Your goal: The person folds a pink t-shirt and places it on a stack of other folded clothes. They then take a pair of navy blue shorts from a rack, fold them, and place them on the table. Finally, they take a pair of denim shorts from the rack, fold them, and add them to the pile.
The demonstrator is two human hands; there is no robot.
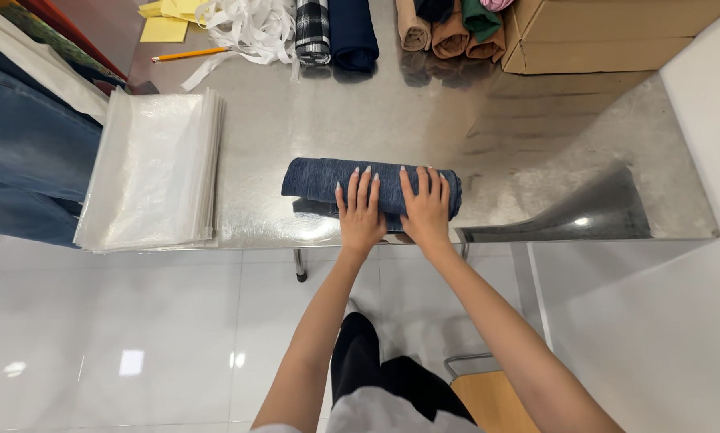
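The rolled blue cloth lies crosswise near the front edge of the steel tabletop, and both your hands rest on top of its right half. Your left hand lies flat with fingers spread and extended over the roll, pressing on it rather than gripping. Your right hand sits just beside it, touching the roll the same way, fingers stretched out across the top. Left of the roll a stack of clear plastic bags lies flat, and beyond that hang blue jeans. Behind the roll, at the far edge, sit a pencil, yellow paper notes, white ribbon strips, other rolled fabrics and a cardboard box.
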